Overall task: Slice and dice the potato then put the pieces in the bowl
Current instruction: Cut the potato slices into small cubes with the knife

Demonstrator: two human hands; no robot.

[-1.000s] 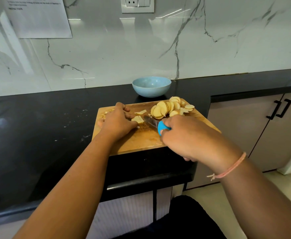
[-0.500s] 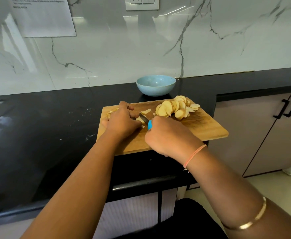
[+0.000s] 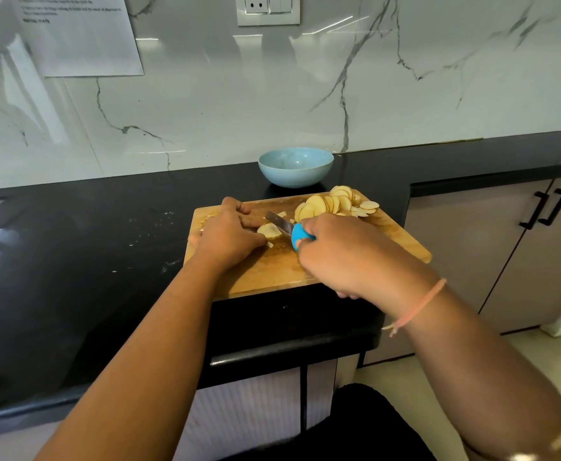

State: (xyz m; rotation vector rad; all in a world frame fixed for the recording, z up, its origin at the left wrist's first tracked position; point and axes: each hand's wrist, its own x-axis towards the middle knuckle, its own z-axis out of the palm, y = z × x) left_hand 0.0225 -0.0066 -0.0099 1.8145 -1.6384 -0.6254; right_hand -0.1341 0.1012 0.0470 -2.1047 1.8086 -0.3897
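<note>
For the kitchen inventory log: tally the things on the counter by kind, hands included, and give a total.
bowl: 1
cutting board: 1
knife: 1
hands: 2, the left hand and the right hand
potato: not counted; the slices overlap, and the left hand holds down a potato piece
Total: 5

A stack of pale potato slices [image 3: 270, 230] is being held flat near the middle of the wooden cutting board [image 3: 272, 274] by the left hand [image 3: 229, 234]. It is being met by the steel blade of a blue-handled knife [image 3: 280, 223], which is being gripped in the right hand [image 3: 342, 254]. A heap of round slices [image 3: 334, 204] is being kept, overlapping, at the board's far right corner. A light blue bowl [image 3: 295, 169] is being left upright just behind the board.
</note>
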